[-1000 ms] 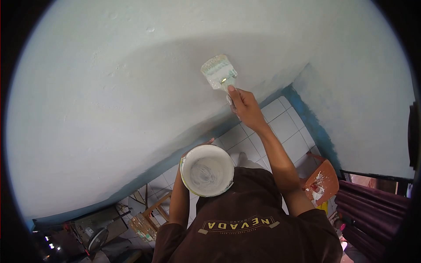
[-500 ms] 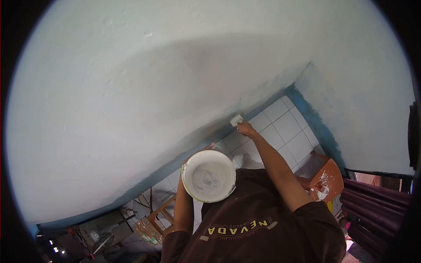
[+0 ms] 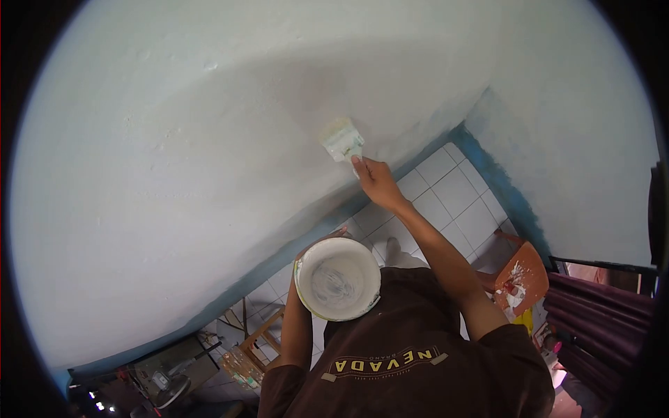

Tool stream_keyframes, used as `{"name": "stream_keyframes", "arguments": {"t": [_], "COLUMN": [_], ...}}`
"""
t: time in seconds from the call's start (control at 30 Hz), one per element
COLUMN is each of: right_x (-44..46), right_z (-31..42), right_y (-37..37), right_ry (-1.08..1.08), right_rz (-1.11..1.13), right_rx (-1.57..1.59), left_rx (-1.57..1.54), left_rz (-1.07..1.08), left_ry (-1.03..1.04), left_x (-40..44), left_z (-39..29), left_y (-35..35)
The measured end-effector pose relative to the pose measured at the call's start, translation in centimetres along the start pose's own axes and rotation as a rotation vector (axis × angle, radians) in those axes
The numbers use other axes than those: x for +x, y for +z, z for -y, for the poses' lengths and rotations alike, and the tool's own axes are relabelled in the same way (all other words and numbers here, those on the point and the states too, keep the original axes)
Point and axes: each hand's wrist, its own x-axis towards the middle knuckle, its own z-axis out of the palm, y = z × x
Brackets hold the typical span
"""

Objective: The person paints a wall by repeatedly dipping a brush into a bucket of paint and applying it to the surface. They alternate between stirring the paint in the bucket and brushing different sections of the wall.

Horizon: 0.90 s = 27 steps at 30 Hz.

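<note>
My right hand [image 3: 377, 180] grips the handle of a wide paintbrush [image 3: 342, 141] smeared with white paint. Its bristles are at the wall [image 3: 230, 160], which is mostly white with a blue band [image 3: 279, 256] along the bottom. Close to my body, my left hand [image 3: 339, 233] supports a white paint bucket [image 3: 337, 280] from beneath and behind. Only the fingertips show past the bucket's rim; the rest of that hand is hidden. Streaks of paint mark the inside bottom of the bucket.
An orange plastic chair [image 3: 523, 280] splashed with white paint stands at the right, beside a dark purple curtain [image 3: 585, 313]. A wooden stand [image 3: 244, 359] and a fan [image 3: 171, 389] are at lower left. White tiles [image 3: 456, 195] cover the floor.
My right hand has raised the paintbrush from the blue band up and left onto the white part of the wall. The bucket has shifted only slightly.
</note>
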Motion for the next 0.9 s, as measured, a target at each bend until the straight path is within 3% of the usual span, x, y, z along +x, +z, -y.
{"name": "stream_keyframes", "arguments": {"t": [0.2, 0.27, 0.3, 0.4, 0.47, 0.6, 0.7, 0.83, 0.9], "right_x": [-0.7, -1.7, -1.9, -1.4, 0.1, -0.6, -2.7, -1.5, -0.5], "right_z": [-22.0, -25.7, -29.6, -27.2, -19.5, -6.1, -1.3, -4.1, -12.4], "right_y": [5.7, 5.2, 6.5, 4.6, 2.2, -1.1, -1.7, 0.7, 3.0], "right_ry": [0.141, 0.429, 0.466, 0.473, 0.449, 0.206, 0.042, -0.036, -0.037], "right_rz": [0.069, 0.209, 0.121, 0.092, 0.133, 0.074, 0.028, -0.061, -0.057], "right_rx": [-0.075, -0.174, -0.382, -0.359, -0.290, -0.231, -0.175, -0.093, -0.107], "left_rx": [-0.087, -0.125, -0.145, -0.201, -0.207, -0.190, -0.042, 0.011, 0.066], "left_rz": [0.053, 0.071, 0.083, 0.120, 0.191, 0.225, 0.301, 0.278, 0.242], "left_ry": [0.133, 0.180, 0.206, 0.291, 0.263, 0.201, 0.249, 0.264, 0.245], "left_x": [0.8, 1.0, 1.1, 1.3, 4.5, 5.8, 4.1, 4.0, 6.3], "left_z": [0.9, 1.7, 1.9, 2.3, 3.5, 3.8, 3.2, 2.8, 3.0], "left_y": [-0.6, -1.0, -1.3, -1.7, -5.6, -6.8, -5.4, -5.1, -6.7]}}
